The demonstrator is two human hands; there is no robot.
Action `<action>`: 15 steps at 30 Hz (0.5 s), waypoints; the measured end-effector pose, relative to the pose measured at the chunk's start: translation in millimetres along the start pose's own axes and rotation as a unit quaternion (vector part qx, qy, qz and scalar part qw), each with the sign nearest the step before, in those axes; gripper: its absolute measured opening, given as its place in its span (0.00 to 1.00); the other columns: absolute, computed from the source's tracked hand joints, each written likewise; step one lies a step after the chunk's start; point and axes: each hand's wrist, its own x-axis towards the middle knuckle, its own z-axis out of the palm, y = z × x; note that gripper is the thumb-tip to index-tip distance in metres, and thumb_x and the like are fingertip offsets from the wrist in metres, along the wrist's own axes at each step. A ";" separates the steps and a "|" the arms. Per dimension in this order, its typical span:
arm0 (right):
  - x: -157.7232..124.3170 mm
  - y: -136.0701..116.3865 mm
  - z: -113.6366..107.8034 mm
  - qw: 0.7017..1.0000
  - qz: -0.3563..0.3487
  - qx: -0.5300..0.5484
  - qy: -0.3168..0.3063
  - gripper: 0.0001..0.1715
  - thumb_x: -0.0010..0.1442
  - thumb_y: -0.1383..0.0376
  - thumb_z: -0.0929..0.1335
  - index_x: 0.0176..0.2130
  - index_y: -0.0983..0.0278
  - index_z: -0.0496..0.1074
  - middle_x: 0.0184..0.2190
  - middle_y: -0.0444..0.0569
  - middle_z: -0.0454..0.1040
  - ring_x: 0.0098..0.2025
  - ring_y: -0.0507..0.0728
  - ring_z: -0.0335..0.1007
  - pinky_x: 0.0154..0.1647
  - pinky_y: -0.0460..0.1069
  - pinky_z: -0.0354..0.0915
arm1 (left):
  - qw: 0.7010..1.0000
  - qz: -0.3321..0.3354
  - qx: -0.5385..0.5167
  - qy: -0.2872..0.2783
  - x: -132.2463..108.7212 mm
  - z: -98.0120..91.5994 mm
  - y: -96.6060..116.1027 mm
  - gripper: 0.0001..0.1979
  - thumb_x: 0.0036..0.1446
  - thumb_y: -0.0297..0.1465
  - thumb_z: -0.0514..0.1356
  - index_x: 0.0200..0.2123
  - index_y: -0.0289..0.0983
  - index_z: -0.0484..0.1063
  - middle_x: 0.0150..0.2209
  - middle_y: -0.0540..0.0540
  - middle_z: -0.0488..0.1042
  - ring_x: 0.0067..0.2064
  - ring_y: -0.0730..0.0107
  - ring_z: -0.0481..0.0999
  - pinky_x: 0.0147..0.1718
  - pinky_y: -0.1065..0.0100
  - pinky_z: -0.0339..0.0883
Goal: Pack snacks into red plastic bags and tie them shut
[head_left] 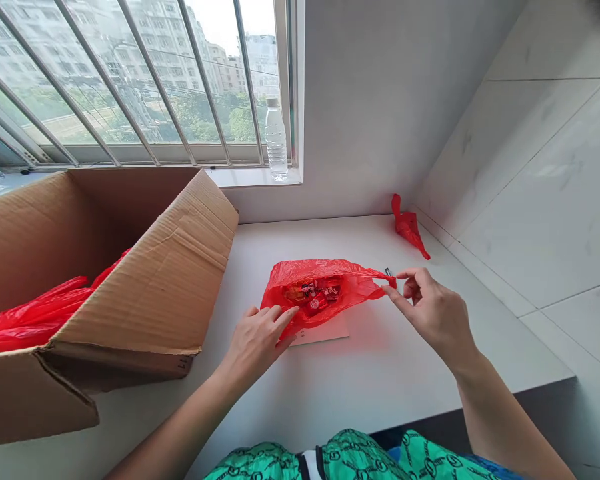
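Both forearms reach forward from the bottom of the view over the white counter (380,373), the left slanting up to the right and the right slanting up to the left. The left hand (257,341) lies palm down, fingers closed over the near left corner of the red bag (325,293). The right hand (433,308) is raised on its edge, thumb and forefinger pinched tight on the bag's right handle tip, the other fingers curled loosely.

Between the two grips the bag is stretched flat on the counter. It is thin and translucent, and small wrapped pieces (314,295) show through its middle. A white card (325,331) lies under it, just right of the left fingers. A cardboard box (145,280) stands left of the left hand.
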 end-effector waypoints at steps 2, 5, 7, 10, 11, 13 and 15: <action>6.4 -4.1 -4.4 0.998 -0.005 0.055 -0.033 0.23 0.64 0.44 0.65 0.35 0.60 0.71 0.24 0.42 0.70 0.20 0.51 0.62 0.22 0.47 0.57 | 1.000 0.004 -0.005 -0.006 -1.3 3.6 0.3 0.19 0.65 0.35 0.59 0.58 0.42 0.71 0.39 0.45 0.78 0.37 0.61 0.78 0.35 0.62 0.60; 20.0 -10.2 -7.1 0.984 -0.020 0.167 -0.067 0.17 0.65 0.50 0.67 0.35 0.59 0.72 0.28 0.44 0.73 0.25 0.52 0.66 0.25 0.48 0.62 | 0.999 0.010 -0.034 0.003 -2.2 6.2 -2.7 0.17 0.64 0.30 0.58 0.56 0.43 0.72 0.38 0.46 0.79 0.37 0.63 0.78 0.36 0.63 0.61; 34.1 -14.2 -4.8 0.969 -0.033 0.237 -0.052 0.14 0.63 0.52 0.69 0.35 0.59 0.73 0.35 0.47 0.75 0.31 0.54 0.70 0.31 0.49 0.67 | 0.994 -0.003 -0.098 0.041 -0.5 -1.1 -7.1 0.15 0.65 0.29 0.57 0.53 0.44 0.74 0.38 0.48 0.79 0.36 0.67 0.77 0.35 0.66 0.63; 63.8 -23.0 5.8 0.929 -0.045 0.366 -0.026 0.12 0.60 0.54 0.71 0.34 0.59 0.71 0.48 0.49 0.74 0.46 0.58 0.73 0.46 0.54 0.70 | 0.950 -0.061 -0.248 0.180 11.3 -30.1 -13.3 0.13 0.65 0.32 0.58 0.52 0.45 0.75 0.37 0.50 0.77 0.32 0.73 0.73 0.33 0.70 0.65; 75.3 -27.7 10.9 0.909 -0.045 0.413 -0.021 0.12 0.61 0.54 0.70 0.34 0.59 0.70 0.51 0.49 0.73 0.51 0.59 0.72 0.50 0.55 0.69 | 0.920 -0.080 -0.297 0.241 18.6 -42.5 -14.8 0.12 0.65 0.32 0.59 0.51 0.45 0.75 0.37 0.50 0.76 0.32 0.74 0.72 0.33 0.71 0.66; 98.2 -40.5 22.1 0.866 -0.037 0.498 -0.016 0.11 0.64 0.54 0.67 0.36 0.58 0.68 0.53 0.49 0.73 0.57 0.60 0.70 0.55 0.58 0.67 | 0.849 -0.098 -0.370 0.365 37.2 -66.7 -17.0 0.12 0.63 0.32 0.62 0.49 0.43 0.76 0.38 0.48 0.76 0.35 0.73 0.73 0.34 0.71 0.67; 117.3 -57.1 33.0 0.837 -0.022 0.547 -0.002 0.14 0.67 0.52 0.60 0.42 0.58 0.68 0.54 0.51 0.73 0.59 0.61 0.69 0.55 0.59 0.67 | 0.785 -0.104 -0.407 0.455 58.1 -85.3 -19.8 0.12 0.61 0.32 0.64 0.49 0.43 0.76 0.41 0.47 0.77 0.38 0.72 0.74 0.35 0.70 0.68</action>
